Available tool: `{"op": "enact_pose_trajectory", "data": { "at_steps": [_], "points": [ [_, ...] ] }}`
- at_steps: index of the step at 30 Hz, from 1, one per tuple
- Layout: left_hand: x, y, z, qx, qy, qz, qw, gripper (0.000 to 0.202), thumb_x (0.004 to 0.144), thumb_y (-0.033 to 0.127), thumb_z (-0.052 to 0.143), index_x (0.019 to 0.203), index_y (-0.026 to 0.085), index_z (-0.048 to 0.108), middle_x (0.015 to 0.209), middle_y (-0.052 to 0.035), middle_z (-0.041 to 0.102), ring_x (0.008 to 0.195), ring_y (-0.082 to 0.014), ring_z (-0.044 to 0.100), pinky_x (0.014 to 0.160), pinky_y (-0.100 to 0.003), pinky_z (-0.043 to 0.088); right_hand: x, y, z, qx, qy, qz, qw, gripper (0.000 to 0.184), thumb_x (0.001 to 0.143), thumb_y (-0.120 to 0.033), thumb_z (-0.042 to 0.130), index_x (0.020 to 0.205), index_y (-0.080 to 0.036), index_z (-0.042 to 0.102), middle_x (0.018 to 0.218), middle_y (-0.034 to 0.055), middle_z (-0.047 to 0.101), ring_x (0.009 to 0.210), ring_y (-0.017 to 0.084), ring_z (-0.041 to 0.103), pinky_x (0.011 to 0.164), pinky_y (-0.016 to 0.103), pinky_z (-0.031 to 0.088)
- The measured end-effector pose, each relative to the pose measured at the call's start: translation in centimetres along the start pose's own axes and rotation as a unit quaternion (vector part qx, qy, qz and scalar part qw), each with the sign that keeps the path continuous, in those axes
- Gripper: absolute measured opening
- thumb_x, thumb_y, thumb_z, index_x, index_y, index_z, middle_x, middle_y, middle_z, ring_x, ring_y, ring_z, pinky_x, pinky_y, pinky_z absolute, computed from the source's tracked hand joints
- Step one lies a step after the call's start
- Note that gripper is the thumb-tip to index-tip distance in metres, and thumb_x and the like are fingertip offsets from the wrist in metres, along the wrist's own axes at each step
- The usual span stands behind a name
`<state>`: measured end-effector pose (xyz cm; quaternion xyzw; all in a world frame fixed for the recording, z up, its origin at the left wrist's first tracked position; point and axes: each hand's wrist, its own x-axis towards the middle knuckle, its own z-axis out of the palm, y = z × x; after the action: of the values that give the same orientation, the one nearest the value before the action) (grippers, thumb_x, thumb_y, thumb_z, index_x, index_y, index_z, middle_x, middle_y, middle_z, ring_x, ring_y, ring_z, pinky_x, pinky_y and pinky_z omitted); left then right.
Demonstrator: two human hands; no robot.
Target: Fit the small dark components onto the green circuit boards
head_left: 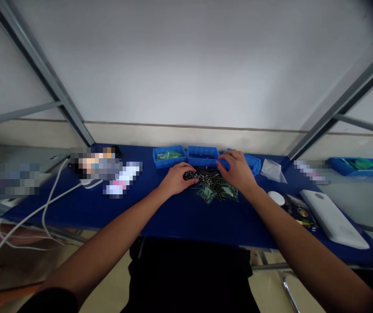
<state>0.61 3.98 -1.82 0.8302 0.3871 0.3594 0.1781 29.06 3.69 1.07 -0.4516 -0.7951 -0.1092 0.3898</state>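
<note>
A heap of dark screws [217,179] with shiny heads lies on the blue table. My left hand [176,179] is at the heap's left edge, with fingers and thumb curled round a bunch of screws [190,175]. Over the right side of the heap is my right hand [237,170]; its thumb and fingers are apart, with nothing visible between them. Small clear bags with greenish contents, one a front bag [206,194] and one a right bag [230,191], lie against the screws. Behind stand a left blue bin [169,163] holding small bags, a middle blue bin [202,153], and a right blue bin [253,164], partly hidden by my right hand.
Clear plastic bags [272,170] lie right of the bins. Nearer are a round white lid-like object [276,198], a dark packet [299,211] and a long white device [333,219]. White cables [47,204] cross the table's left end. Metal posts [346,98] rise at both sides.
</note>
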Motion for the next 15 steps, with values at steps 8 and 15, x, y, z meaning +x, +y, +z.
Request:
{"op": "enact_pose_trajectory", "data": {
  "at_steps": [8, 15],
  "points": [
    [0.6, 0.5, -0.2, 0.024, 0.007, 0.009, 1.0, 0.008, 0.091, 0.024, 0.08, 0.096, 0.027, 0.086, 0.115, -0.0068, 0.08, 0.111, -0.028, 0.073, 0.108, -0.048, 0.054, -0.6, -4.8, 1.5, 0.11, -0.059, -0.062, 0.99, 0.015, 0.102, -0.026, 0.065, 0.116, -0.022, 0.07, 0.116, 0.0128, 0.067, 0.113, 0.031, 0.063, 0.103, 0.055, 0.056],
    [0.4, 1.9, -0.7, -0.04, 0.058, -0.007, 0.997, 0.019, 0.106, 0.028, 0.059, 0.115, 0.022, 0.074, 0.109, -0.0065, 0.08, 0.103, -0.0243, 0.075, 0.096, -0.04, 0.058, -0.4, -5.1, 0.9, 0.181, -0.055, -0.04, 0.981, 0.018, 0.104, -0.024, 0.061, 0.121, -0.027, 0.068, 0.113, 0.0095, 0.072, 0.109, 0.028, 0.07, 0.098, 0.05, 0.061]
  ]
}}
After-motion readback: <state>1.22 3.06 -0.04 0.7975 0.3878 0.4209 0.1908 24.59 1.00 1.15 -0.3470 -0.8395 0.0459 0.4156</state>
